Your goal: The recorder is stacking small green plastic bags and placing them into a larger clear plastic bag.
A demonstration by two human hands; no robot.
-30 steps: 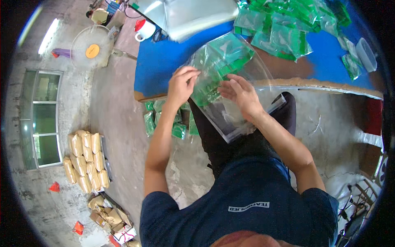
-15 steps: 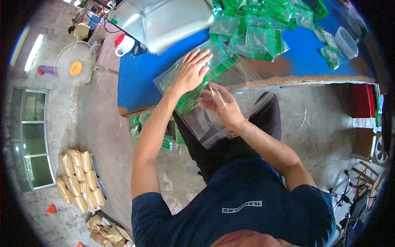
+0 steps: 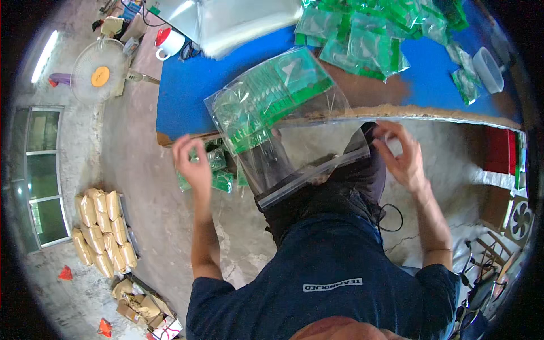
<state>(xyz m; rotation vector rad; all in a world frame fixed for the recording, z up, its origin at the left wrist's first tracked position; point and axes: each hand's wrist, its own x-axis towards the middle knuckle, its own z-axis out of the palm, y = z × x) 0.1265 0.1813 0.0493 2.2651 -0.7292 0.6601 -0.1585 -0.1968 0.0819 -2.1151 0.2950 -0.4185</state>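
Note:
A large clear plastic bag (image 3: 306, 136) lies partly on the blue table, its open end hanging over the edge above my lap. Inside it, a row of small clear-and-green packets (image 3: 272, 93) overlaps like fanned cards. A straight band (image 3: 311, 175) runs along the bag's mouth. My left hand (image 3: 191, 164) is in the air left of the bag, off the table's near corner, fingers loosely curled and holding nothing I can see. On the other side, my right hand (image 3: 401, 156) is raised near the bag's right corner, thumb and fingers bent but apart, with nothing visible in it.
More green-edged packets (image 3: 362, 42) are heaped at the table's far side, near a clear plastic tub (image 3: 488, 71). Flat clear bags (image 3: 243, 25) are stacked at the back left, beside a red-lidded white mug (image 3: 169, 44). Packets (image 3: 218, 170) also show below the table edge.
Both hands have come off the bag and moved apart, the left down and leftward, the right to the right. The packet row is now uncovered, and the bag's mouth lies spread across my lap.

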